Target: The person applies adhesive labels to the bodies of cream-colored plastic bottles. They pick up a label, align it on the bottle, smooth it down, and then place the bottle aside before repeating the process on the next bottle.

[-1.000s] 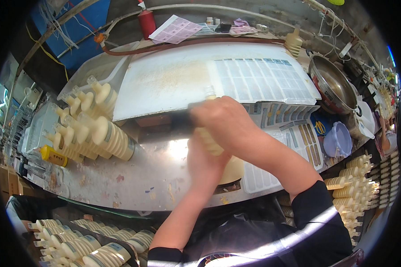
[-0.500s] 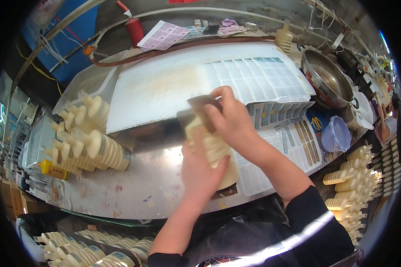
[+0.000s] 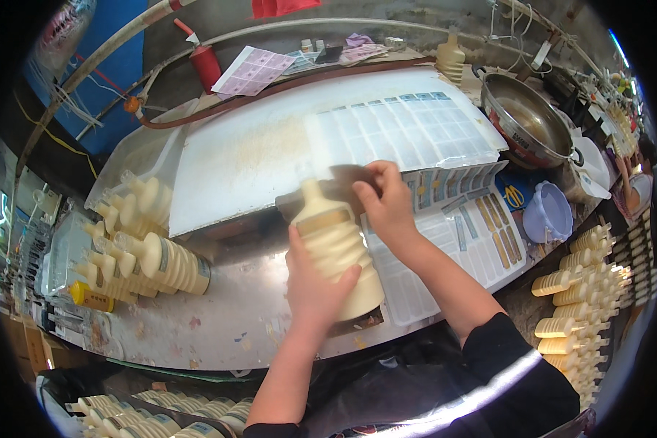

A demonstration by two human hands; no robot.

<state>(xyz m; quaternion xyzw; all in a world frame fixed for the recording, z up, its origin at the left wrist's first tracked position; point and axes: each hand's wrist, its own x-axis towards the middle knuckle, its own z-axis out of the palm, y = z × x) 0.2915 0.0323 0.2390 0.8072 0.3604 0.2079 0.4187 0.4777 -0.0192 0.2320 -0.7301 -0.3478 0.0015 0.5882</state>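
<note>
Steel covers the scuffed, shiny desk [image 3: 197,321], with a blue wall behind. At far left, cream ribbed bottles [image 3: 150,248] lie heaped. Just right of them, the left hand [image 3: 310,288] wraps around the lower body of a cream bottle [image 3: 336,244] standing near the desk's front edge, thumb across its ridges. The right hand [image 3: 387,204], fingers curled, pinches a brownish label [image 3: 343,179] against the bottle's shoulder. White label sheets [image 3: 416,131] spread beyond, then a metal bowl [image 3: 529,120] and a bluish plastic cup [image 3: 547,215].
</note>
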